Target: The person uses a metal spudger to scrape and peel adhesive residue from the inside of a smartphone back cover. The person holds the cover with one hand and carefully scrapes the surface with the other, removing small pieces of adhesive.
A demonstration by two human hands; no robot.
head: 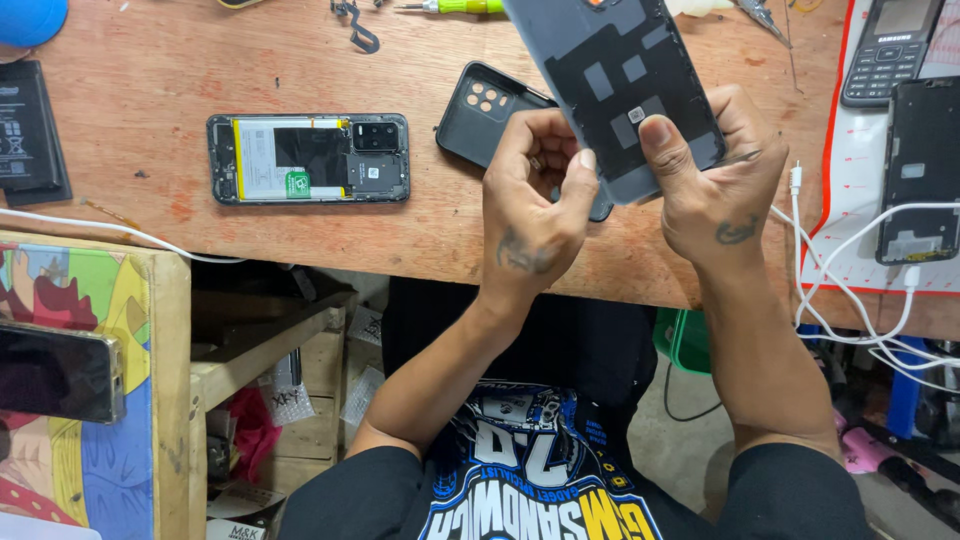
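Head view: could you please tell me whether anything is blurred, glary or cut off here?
Head view: evenly lit and mostly sharp; both hands and the back cover are crisp; the open phone shows slight sheen; the top edge crops the cover and the screwdriver; under the table lies in shadow.

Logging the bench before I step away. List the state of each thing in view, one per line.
Back cover: detached, inner side up, held above the table by both hands.
Left hand: grip closed on the cover's lower edge.
Right hand: thumb pressed on the cover.
Opened phone: back off, internals exposed, flat on the wooden table.
Black case: empty, lying on the table.
Keypad phone: screen dark.
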